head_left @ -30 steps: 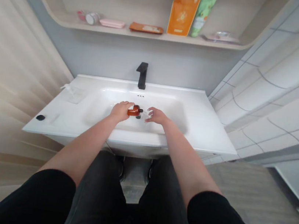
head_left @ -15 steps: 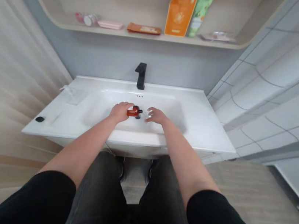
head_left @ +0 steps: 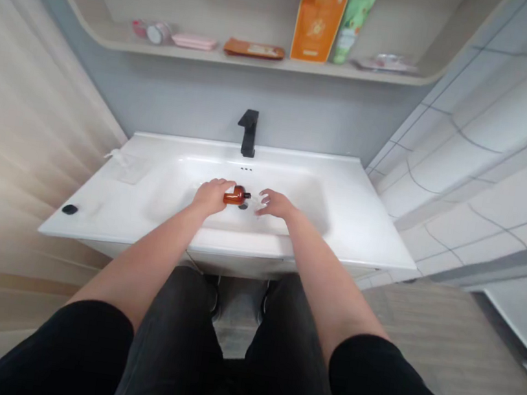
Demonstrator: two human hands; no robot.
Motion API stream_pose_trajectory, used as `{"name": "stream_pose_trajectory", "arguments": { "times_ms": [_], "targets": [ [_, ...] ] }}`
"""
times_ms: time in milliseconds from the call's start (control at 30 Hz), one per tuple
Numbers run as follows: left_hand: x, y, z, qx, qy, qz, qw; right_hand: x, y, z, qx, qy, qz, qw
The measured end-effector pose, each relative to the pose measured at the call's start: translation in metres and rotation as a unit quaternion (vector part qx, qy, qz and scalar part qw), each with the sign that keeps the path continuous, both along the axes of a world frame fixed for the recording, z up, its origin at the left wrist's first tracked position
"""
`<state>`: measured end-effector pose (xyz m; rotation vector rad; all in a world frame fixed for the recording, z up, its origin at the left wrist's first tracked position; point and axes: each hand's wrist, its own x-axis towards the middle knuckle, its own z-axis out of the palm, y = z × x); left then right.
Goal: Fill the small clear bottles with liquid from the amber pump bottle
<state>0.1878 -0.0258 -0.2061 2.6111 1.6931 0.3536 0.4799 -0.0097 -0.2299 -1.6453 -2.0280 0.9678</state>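
Over the white sink basin [head_left: 188, 177], my left hand [head_left: 212, 196] is closed around an amber bottle [head_left: 234, 198]. The bottle lies on its side, its black neck pointing right. My right hand [head_left: 275, 204] has its fingers curled around a small clear object [head_left: 258, 201], close to the bottle's mouth; its exact shape is too small to make out. A narrow gap shows between the bottle's neck and my right fingers. The dark drain [head_left: 243, 206] is partly visible just below the bottle.
A black faucet [head_left: 249, 133] stands behind the basin. On the left counter lie a clear plastic bag [head_left: 130, 168] and a black cap-like object [head_left: 70, 209]. The shelf [head_left: 243, 62] above holds an orange pouch [head_left: 319, 21], a green tube [head_left: 353, 24] and several small items.
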Motion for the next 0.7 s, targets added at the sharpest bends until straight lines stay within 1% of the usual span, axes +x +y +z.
{"name": "stream_pose_trajectory", "arguments": {
  "times_ms": [367,700],
  "targets": [
    [0.0003,-0.0012,0.0005,0.002,0.01,0.007,1.0,-0.0006,-0.0024,0.0042,-0.006,-0.005,0.003,1.0],
    [0.0024,-0.0022,0.0033,-0.014,0.009,0.015,1.0,-0.0019,-0.0047,0.008,-0.007,-0.015,0.004,1.0]
  ]
}}
